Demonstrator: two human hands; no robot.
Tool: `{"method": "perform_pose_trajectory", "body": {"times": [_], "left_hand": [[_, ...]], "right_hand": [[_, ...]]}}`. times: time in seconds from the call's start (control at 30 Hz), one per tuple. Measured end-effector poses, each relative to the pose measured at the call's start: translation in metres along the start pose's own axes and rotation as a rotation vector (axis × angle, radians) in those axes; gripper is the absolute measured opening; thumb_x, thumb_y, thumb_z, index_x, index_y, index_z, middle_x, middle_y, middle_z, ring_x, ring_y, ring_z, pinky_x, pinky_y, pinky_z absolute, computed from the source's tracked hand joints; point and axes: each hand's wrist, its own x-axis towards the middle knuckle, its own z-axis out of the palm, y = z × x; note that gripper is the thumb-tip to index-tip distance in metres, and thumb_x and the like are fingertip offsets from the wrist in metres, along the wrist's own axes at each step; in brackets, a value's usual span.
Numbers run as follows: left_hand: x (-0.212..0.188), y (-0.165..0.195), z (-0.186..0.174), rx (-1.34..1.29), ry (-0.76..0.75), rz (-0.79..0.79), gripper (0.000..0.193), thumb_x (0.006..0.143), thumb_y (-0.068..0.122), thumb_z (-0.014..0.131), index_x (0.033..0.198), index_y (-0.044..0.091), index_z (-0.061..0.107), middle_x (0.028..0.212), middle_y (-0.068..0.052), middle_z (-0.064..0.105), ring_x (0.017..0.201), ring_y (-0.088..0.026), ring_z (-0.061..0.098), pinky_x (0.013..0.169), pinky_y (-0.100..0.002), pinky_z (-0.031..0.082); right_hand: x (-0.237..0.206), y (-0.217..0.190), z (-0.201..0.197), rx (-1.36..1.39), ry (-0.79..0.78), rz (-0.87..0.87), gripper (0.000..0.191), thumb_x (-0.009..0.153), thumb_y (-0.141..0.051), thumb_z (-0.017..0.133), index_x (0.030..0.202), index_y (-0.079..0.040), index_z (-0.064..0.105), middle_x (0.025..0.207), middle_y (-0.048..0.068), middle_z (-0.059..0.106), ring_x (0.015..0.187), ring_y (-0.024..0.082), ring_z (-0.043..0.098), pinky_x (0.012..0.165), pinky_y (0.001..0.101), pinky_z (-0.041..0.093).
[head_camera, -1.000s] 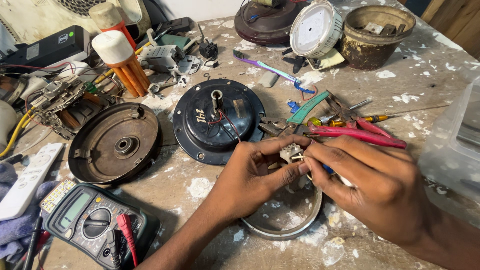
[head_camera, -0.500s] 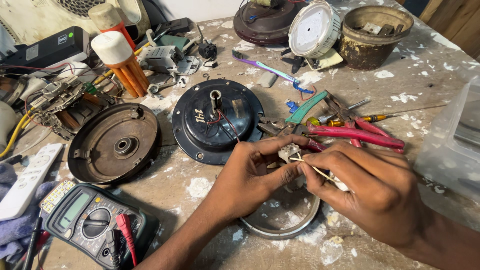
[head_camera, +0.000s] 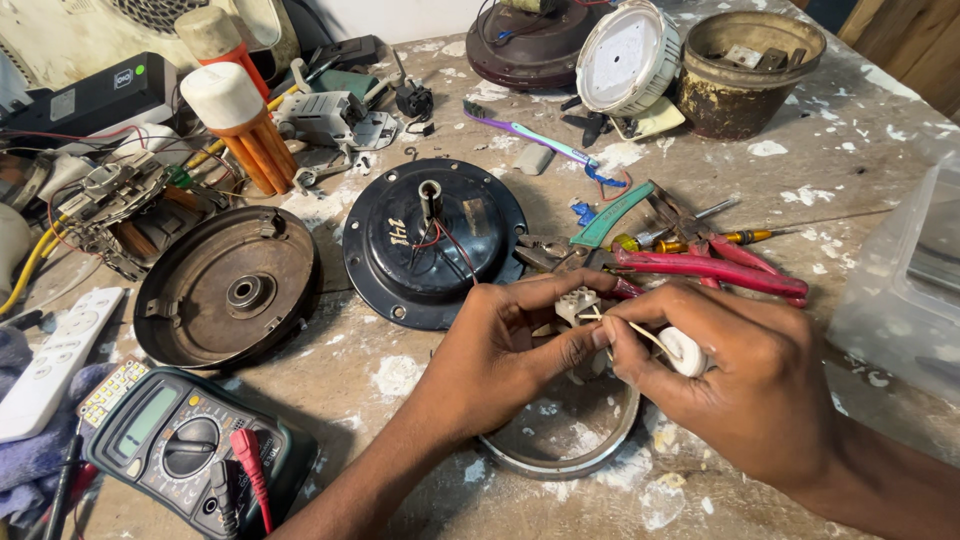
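My left hand (head_camera: 505, 345) pinches a small white plastic connector block (head_camera: 577, 303) between thumb and fingers. My right hand (head_camera: 745, 385) grips a thin tool with a white handle (head_camera: 686, 350), its slim shaft angled toward the block. Both hands hover over a round metal dish (head_camera: 560, 440) lying on the paint-spattered bench. Just beyond them sits a black round motor housing (head_camera: 432, 240) with red and black wires coming out beside its centre shaft.
A rusty brown motor cover (head_camera: 228, 290) lies left. A digital multimeter (head_camera: 175, 445) and white remote (head_camera: 55, 360) sit at front left. Red-handled pliers (head_camera: 715, 265), screwdrivers, a clear plastic box (head_camera: 905, 285), a dirty pot (head_camera: 745, 60) and orange glue bottles (head_camera: 240, 125) crowd the bench.
My right hand has turned slightly, bringing the thin tool's shaft closer against the white block. The left hand keeps its hold in the same place.
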Motion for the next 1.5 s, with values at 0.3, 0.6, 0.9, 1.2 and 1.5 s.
{"method": "perform_pose_trajectory", "body": {"times": [0.3, 0.6, 0.9, 1.2, 1.5], "left_hand": [[-0.0002, 0.0027, -0.0006, 0.057, 0.002, 0.007, 0.043, 0.095, 0.001, 0.068, 0.137, -0.003, 0.063, 0.119, -0.007, 0.070, 0.103, -0.008, 0.065, 0.087, -0.025, 0.057], [-0.0013, 0.0027, 0.0002, 0.025, -0.005, 0.022, 0.042, 0.096, 0.002, 0.068, 0.138, -0.003, 0.062, 0.121, -0.007, 0.068, 0.108, -0.009, 0.064, 0.091, -0.026, 0.056], [-0.0021, 0.0034, -0.0001, 0.066, -0.012, 0.005, 0.042, 0.097, 0.004, 0.068, 0.137, -0.003, 0.063, 0.117, -0.006, 0.068, 0.106, -0.008, 0.064, 0.091, -0.026, 0.055], [-0.0017, 0.0035, 0.0008, 0.105, 0.003, 0.002, 0.043, 0.095, 0.003, 0.068, 0.137, -0.001, 0.063, 0.117, -0.004, 0.066, 0.102, -0.006, 0.063, 0.085, -0.025, 0.056], [-0.0018, 0.0047, 0.0014, 0.136, -0.001, 0.012, 0.044, 0.095, 0.004, 0.069, 0.139, -0.001, 0.063, 0.115, -0.005, 0.067, 0.101, -0.006, 0.062, 0.084, -0.025, 0.056]], "right_hand": [[0.0017, -0.0009, -0.0014, -0.088, 0.037, -0.145, 0.022, 0.076, -0.006, 0.085, 0.096, -0.005, 0.074, 0.088, 0.007, 0.074, 0.078, 0.022, 0.074, 0.068, 0.0337, 0.058], [0.0037, -0.0028, -0.0001, -0.048, 0.025, -0.097, 0.020, 0.077, -0.006, 0.084, 0.093, -0.006, 0.074, 0.086, 0.007, 0.074, 0.077, 0.023, 0.074, 0.068, 0.0343, 0.057], [0.0034, -0.0020, 0.0009, 0.049, -0.002, 0.059, 0.014, 0.077, -0.006, 0.084, 0.087, -0.006, 0.074, 0.078, 0.004, 0.074, 0.070, 0.018, 0.076, 0.063, 0.0319, 0.055], [-0.0003, -0.0004, 0.0018, 0.003, -0.003, -0.080, 0.015, 0.076, -0.005, 0.082, 0.088, -0.004, 0.072, 0.081, 0.005, 0.073, 0.071, 0.019, 0.073, 0.063, 0.0327, 0.056], [-0.0021, -0.0017, 0.0028, 0.036, 0.002, 0.047, 0.015, 0.076, -0.007, 0.083, 0.084, -0.003, 0.071, 0.078, 0.004, 0.073, 0.067, 0.018, 0.074, 0.060, 0.0316, 0.055]]}}
